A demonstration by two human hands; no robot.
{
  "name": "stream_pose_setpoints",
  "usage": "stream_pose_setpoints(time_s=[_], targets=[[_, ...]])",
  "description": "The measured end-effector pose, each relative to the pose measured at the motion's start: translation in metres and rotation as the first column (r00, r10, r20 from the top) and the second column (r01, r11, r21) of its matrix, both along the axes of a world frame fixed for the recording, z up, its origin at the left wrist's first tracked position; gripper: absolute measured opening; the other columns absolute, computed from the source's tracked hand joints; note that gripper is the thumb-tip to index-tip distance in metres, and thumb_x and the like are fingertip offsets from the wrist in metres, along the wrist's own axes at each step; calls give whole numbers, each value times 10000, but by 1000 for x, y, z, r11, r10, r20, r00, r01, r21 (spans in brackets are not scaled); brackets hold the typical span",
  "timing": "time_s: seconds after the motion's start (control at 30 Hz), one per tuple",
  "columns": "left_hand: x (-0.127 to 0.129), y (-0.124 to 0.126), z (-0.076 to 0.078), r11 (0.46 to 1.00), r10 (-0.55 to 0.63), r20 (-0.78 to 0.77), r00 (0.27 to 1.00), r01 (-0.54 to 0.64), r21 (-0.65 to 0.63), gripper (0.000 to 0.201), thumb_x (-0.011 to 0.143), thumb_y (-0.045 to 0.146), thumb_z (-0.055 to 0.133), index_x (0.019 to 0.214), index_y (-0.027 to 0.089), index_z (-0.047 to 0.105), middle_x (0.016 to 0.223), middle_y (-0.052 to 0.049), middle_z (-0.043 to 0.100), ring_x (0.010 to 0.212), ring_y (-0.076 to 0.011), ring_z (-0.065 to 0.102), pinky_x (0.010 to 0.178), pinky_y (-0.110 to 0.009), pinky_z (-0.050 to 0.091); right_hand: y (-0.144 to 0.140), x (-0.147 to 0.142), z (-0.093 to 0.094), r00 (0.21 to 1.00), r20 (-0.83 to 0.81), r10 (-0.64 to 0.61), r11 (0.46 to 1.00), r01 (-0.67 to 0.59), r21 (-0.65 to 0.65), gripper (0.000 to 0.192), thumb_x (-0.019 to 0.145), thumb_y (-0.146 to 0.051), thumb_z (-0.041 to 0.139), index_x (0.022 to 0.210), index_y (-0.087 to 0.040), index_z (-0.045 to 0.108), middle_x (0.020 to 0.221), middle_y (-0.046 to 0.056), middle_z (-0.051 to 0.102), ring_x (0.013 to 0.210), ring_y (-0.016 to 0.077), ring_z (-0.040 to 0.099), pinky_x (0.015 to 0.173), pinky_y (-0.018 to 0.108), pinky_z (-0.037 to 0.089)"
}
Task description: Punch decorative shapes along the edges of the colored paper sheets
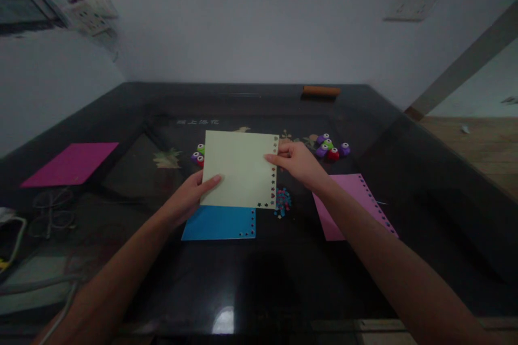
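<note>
Paper (238,170), pale yellow, pinched: left hand (192,195) left edge, right hand (301,164) right; grip light, don't crease punched holes (273,182).

Room right of confetti (284,202), cream sheet (238,170) blocking left

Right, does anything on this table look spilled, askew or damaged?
Yes: tiny blue and reddish cutouts lie loosely heaped on the glossy black table near the pale yellow punched paper sheet; a few lie apart, as if spilled.
</note>
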State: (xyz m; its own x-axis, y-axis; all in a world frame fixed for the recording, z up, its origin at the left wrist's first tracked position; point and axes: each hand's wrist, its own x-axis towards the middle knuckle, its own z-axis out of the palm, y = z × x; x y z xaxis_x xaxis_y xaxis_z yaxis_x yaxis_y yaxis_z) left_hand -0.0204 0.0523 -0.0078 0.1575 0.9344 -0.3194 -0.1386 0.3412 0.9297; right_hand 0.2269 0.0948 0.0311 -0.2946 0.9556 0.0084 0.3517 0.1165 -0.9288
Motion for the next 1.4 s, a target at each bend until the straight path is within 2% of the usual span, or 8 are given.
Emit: stream_pose_setpoints(time_s=[0.1,0.23,0.43,0.53,0.73,0.93,1.2,1.4], targets=[[6,-10,3,991,-133,-46,990,134,26,351,681,356,744,934,149,616,709,-71,707,620,-204,656,508,-271,525,-1,5,7,1000,-5,12,999,-12,45,193,787,-302,617,664,-154,619,621,1,565,570,104,442,541,252,312],[9,-15,2,940,-307,-202,930,330,90,308,776,429,650,823,125,641,597,-89,682,502,-161,589,442,-236,455,-5,8,16,1000,0,28,997,-28,79,188,796,-318,614,702,-156,629,625,-1,551,589,111,445,548,256,311],[9,-14,4,872,-410,-303,860,467,144,372,840,441,570,750,101,691,535,-53,617,450,-104,503,443,-211,393,-7,8,21,999,31,29,993,-33,114,226,790,-315,625,635,-158,575,582,-25,475,570,96,397,547,254,286],[9,-14,3,855,-432,-314,846,494,156,350,837,427,577,725,119,696,574,-61,638,451,-108,516,446,-214,391,-6,9,21,999,30,43,992,-46,117,256,789,-308,622,597,-161,540,555,-40,424,548,88,365,537,255,266],[6,-15,-2,834,-445,-387,808,531,150,360,862,415,540,731,133,723,459,-31,558,415,-112,484,431,-204,352,-6,8,23,998,26,53,992,-55,111,323,786,-308,618,538,-167,466,533,-54,363,527,76,338,518,254,238],[6,-16,-1,814,-454,-415,789,556,167,394,881,413,507,643,159,691,435,-2,504,402,-101,437,448,-204,376,-6,9,22,999,22,37,993,-39,110,289,781,-316,628,566,-163,511,540,-41,415,537,85,388,526,255,269],[12,-18,4,806,-454,-391,800,557,203,481,891,454,462,560,153,638,441,-8,493,395,-93,397,432,-212,334,-3,14,19,1000,-7,23,991,-21,132,272,796,-321,616,583,-167,550,536,-33,455,524,89,414,520,255,293],[11,-18,4,837,-436,-298,849,504,211,462,886,443,482,551,153,611,484,-21,525,404,-88,395,412,-215,311,1,18,21,997,-62,-35,994,41,97,369,878,-407,494,628,-157,597,566,9,567,485,90,453,510,258,341]])
